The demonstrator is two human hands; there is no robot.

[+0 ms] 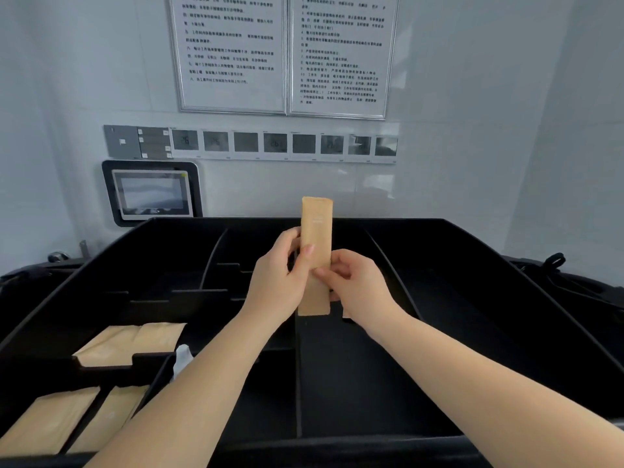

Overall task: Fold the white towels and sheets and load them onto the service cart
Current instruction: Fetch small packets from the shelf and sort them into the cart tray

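Observation:
A long, narrow tan paper packet (316, 228) stands upright above the middle of the black service cart tray (506, 298). My left hand (280, 275) grips it from the left, thumb across its front. My right hand (354, 282) pinches it from the right, a little lower. The packet's bottom end hangs just above a centre divider (298, 383) of the tray. No white towels or sheets are in view.
Black dividers split the tray into several compartments. Tan packets lie in the left compartments (131, 342) and at the front left (50, 420), with a small white item (182, 359) beside them. Behind the cart, the wall carries a screen panel (152, 194) and framed notices (283, 52).

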